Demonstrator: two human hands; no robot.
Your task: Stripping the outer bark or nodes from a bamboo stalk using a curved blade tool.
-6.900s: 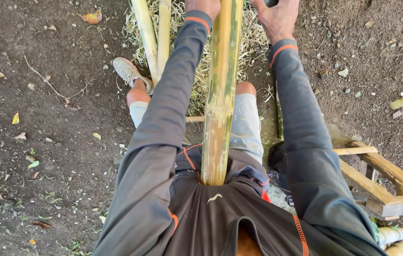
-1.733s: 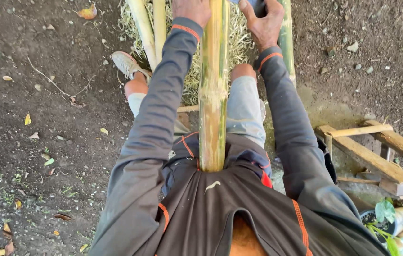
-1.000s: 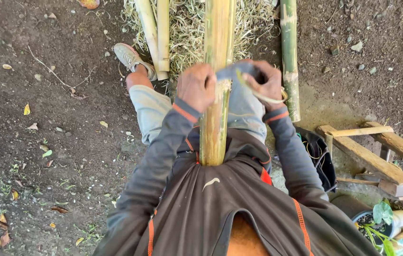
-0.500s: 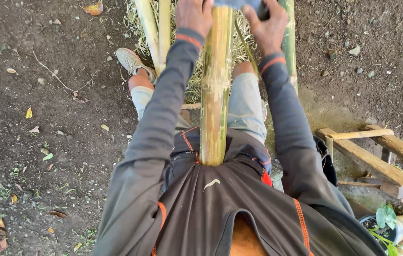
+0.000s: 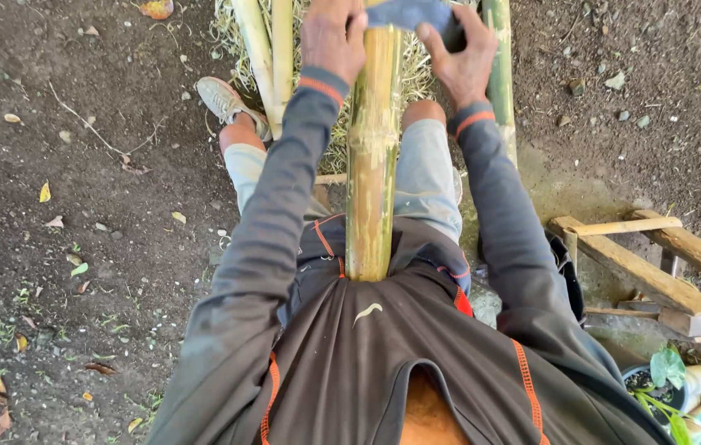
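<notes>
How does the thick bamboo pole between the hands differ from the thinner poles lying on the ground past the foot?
The thick bamboo pole is wider, mottled yellow-green and brown, and propped against the person's front, gripped by the left hand and right hand. The thinner poles are slimmer, paler and more even in colour, and lie untouched on dry shavings. Both run the same way, away from the person.

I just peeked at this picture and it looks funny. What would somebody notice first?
First, the thick yellow-green bamboo pole running up the middle, its near end pressed against the person's dark jacket. At the top, the left hand and right hand grip a blue-grey tool laid across it. More bamboo poles lie on pale shavings beyond, and a wooden frame sits on the dirt to the right.
</notes>
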